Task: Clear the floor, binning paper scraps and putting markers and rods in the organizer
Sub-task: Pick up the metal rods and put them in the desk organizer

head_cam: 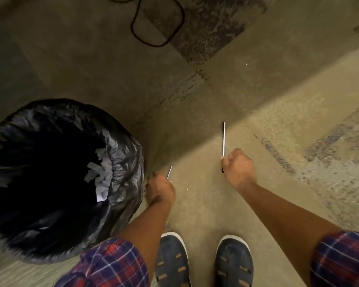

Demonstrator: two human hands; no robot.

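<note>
My right hand (238,169) is closed around a thin metal rod (223,139) that points away from me over the carpet. My left hand (160,188) grips a second thin rod (169,172), of which only a short tip shows above the fist. To the left stands a round bin (124,141) lined with a black bag, and white paper scraps (100,172) lie inside it. My left hand is just right of the bin's rim. No markers or organizer are in view.
Beige carpet with darker patterned patches covers the floor. A black cable (158,23) loops on it at the far top. My two blue shoes (203,264) stand at the bottom edge. A tiny white speck (246,64) lies far ahead.
</note>
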